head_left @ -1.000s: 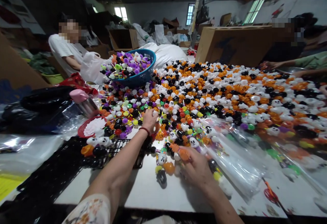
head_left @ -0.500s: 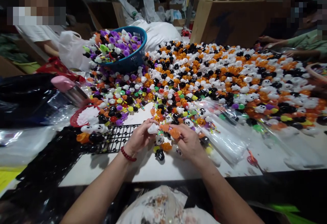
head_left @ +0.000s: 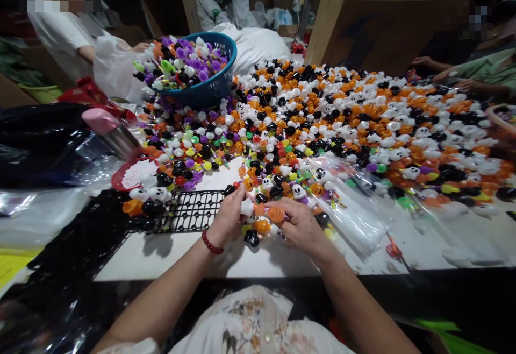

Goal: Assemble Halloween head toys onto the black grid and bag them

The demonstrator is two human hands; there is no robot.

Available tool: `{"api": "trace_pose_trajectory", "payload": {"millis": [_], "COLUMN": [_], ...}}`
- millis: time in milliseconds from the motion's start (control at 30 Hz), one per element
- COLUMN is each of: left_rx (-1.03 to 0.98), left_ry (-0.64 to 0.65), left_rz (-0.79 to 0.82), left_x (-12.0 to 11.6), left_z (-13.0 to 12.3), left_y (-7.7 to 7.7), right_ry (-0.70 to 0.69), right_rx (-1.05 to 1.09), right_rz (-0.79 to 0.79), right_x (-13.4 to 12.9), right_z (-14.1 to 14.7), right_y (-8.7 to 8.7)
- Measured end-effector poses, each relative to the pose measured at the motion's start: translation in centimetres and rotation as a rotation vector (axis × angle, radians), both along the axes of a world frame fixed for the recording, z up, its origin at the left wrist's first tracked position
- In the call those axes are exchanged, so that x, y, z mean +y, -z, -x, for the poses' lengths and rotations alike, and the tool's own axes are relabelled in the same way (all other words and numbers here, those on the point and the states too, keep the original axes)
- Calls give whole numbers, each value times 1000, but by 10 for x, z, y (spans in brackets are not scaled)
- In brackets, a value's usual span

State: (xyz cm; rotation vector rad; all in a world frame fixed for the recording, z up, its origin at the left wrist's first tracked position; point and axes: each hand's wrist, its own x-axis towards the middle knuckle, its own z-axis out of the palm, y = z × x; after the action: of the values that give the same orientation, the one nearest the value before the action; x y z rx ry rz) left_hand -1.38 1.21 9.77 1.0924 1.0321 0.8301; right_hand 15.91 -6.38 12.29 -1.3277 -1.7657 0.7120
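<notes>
My left hand (head_left: pixel 228 215), with a red bead bracelet on its wrist, is closed round small plastic Halloween toys. A white head (head_left: pixel 246 207) sticks out at its fingertips, and a black piece (head_left: pixel 229 189) shows behind the fingers. In my right hand (head_left: pixel 301 227) is a toy with an orange top (head_left: pixel 276 214), its stem between thumb and fingers. Its end points at the white head, with another small orange piece (head_left: pixel 259 209) between the two. Just under my hands, a black toy (head_left: pixel 251 238) and a pumpkin-orange one (head_left: pixel 262 227) lie on the white table (head_left: pixel 242 262).
A large heap of Halloween toys (head_left: pixel 342 106) covers the table's far side. Around me are a blue basket (head_left: pixel 209 87), black grid rack (head_left: pixel 193 214), red dish of paper slips (head_left: pixel 117 177), clear bags (head_left: pixel 355 219) and pink-lidded flask (head_left: pixel 108 128). Other people work at left and right.
My left hand has tilted more upright and shifted slightly right, so the white head sits closer to the orange top. The camera view has also shifted slightly.
</notes>
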Motion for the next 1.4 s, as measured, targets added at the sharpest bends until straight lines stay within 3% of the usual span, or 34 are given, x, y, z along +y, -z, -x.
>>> {"api": "trace_pose_trajectory", "payload": {"millis": [200, 367, 667, 1067, 1233, 1400], "left_rx": [213, 216, 229, 200, 247, 368], "left_ry": [21, 113, 5, -81, -86, -124], "left_rz": [-183, -203, -194, -91, -128, -244], "left_x": [4, 7, -2, -11, -14, -26], "left_z": [1, 2, -3, -9, -11, -16], "left_y": [-2, -5, 1, 12, 13, 15], "right_ry": [-27, -17, -33, 56, 69, 54], "right_rx": [126, 153, 153, 116, 42, 77], "right_rz": [85, 176, 219, 127, 130, 68], "right_x": [2, 2, -3, -9, -9, -10], "right_z": [-4, -12, -12, -5, 0, 19], "right_y": [4, 1, 0, 10, 8, 20]}}
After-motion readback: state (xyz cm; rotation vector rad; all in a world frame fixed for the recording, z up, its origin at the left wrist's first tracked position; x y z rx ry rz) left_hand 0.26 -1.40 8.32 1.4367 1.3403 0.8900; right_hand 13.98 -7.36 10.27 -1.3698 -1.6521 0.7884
